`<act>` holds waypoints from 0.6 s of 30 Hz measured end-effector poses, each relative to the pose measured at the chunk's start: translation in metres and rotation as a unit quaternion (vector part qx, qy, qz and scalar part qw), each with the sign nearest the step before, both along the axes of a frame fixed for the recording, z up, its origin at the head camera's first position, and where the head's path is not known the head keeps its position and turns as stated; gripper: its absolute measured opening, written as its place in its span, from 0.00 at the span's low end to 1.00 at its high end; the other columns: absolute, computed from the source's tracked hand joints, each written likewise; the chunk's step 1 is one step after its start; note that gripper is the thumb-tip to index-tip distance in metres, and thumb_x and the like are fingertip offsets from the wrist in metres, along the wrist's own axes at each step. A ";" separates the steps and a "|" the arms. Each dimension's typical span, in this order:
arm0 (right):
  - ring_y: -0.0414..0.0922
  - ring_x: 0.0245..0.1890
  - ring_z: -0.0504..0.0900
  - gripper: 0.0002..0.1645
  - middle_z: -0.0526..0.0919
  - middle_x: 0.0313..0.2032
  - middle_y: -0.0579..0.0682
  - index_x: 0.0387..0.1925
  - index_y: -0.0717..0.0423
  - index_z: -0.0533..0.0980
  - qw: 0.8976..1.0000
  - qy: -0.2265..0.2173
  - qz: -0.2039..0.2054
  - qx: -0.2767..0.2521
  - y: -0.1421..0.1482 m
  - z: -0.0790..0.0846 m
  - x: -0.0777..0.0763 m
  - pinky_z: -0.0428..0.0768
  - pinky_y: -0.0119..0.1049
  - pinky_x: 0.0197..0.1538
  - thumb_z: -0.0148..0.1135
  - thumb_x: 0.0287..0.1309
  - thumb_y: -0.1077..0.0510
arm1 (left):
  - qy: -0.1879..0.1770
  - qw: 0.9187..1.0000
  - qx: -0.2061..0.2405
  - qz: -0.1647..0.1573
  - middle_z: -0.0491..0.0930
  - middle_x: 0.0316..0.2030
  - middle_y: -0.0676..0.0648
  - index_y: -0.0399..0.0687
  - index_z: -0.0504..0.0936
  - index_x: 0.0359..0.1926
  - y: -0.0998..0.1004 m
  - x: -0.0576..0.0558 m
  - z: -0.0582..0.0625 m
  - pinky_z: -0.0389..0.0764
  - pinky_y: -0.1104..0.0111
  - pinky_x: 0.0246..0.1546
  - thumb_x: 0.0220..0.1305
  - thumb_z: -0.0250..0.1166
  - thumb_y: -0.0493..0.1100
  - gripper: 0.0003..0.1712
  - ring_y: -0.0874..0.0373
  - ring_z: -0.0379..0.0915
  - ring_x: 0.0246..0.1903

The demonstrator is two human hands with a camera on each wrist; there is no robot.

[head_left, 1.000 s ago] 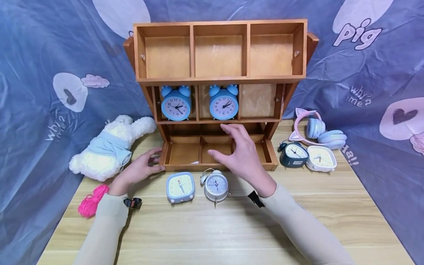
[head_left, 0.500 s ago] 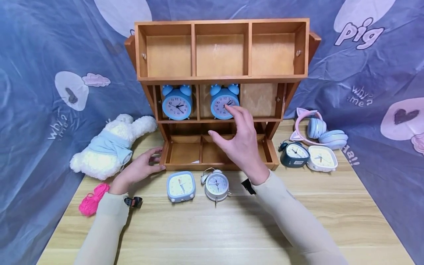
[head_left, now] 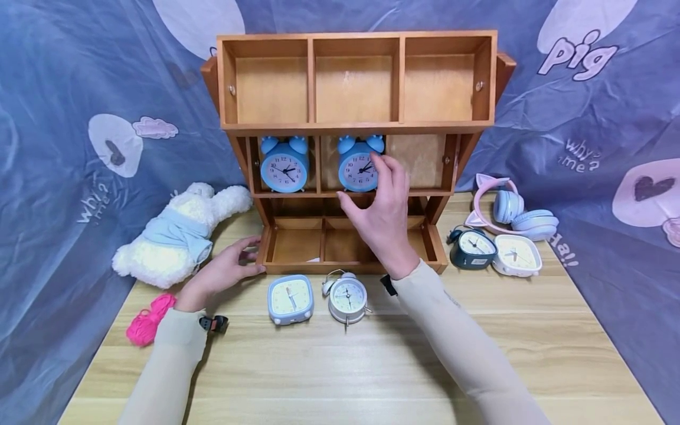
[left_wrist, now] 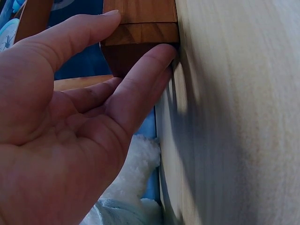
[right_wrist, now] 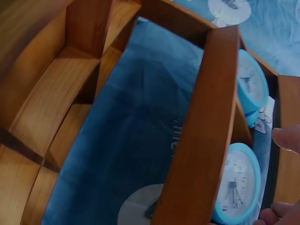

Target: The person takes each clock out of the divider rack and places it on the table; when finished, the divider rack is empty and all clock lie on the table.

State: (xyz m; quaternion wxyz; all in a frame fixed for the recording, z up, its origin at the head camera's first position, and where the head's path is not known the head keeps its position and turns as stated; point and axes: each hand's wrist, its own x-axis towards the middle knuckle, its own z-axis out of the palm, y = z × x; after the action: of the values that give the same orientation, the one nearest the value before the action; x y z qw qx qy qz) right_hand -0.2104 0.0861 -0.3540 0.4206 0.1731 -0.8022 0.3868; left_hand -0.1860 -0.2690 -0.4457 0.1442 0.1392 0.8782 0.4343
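Observation:
In the head view my right hand (head_left: 383,212) is raised before the middle row of a wooden shelf (head_left: 357,126), thumb and fingers spread. Its fingertips overlap the right edge of a blue twin-bell alarm clock (head_left: 357,168) in the middle compartment; whether they touch it is unclear. Another blue alarm clock (head_left: 284,171) stands in the compartment to its left. My left hand (left_wrist: 70,117) rests its fairly straight thumb and fingers against the shelf's lower left corner (left_wrist: 145,33). On the table before the shelf lie a blue-rimmed square clock (head_left: 290,299) and a white twin-bell clock (head_left: 347,298).
A white plush toy (head_left: 170,236) and pink yarn (head_left: 150,319) lie at the left. At the right are a dark green clock (head_left: 471,248), a white square clock (head_left: 516,255) and cat-ear headphones (head_left: 510,209). A patterned blue cloth (head_left: 584,118) hangs behind.
From above the bottom row my right hand has risen to the middle clock and shifted slightly, spanning its right side. The left hand stays at the shelf corner.

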 end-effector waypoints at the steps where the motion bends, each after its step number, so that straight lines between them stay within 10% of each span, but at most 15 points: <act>1: 0.63 0.70 0.73 0.51 0.75 0.67 0.68 0.75 0.68 0.73 1.000 0.009 -0.008 0.002 -0.001 -0.001 -0.003 0.74 0.56 0.75 0.87 0.57 0.52 | 0.000 1.000 0.001 0.000 0.78 0.72 0.24 0.30 0.57 0.86 0.000 0.000 0.000 0.81 0.42 0.70 0.78 0.72 0.40 0.48 0.29 0.79 0.71; 18: 0.63 0.69 0.71 0.54 0.73 0.68 0.66 0.76 0.64 0.72 0.996 0.048 -0.070 -0.013 -0.014 -0.016 -0.032 0.70 0.57 0.73 0.89 0.53 0.53 | -0.001 1.000 0.003 -0.002 0.79 0.70 0.23 0.29 0.57 0.86 0.000 -0.001 -0.001 0.78 0.39 0.73 0.78 0.72 0.40 0.47 0.29 0.79 0.71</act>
State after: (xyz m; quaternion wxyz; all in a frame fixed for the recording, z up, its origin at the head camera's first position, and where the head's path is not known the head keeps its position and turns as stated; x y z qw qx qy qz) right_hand -0.2422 0.0716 -0.3701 0.4868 0.1295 -0.7863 0.3576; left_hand -0.1875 -0.2685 -0.4466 0.1456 0.1405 0.8767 0.4365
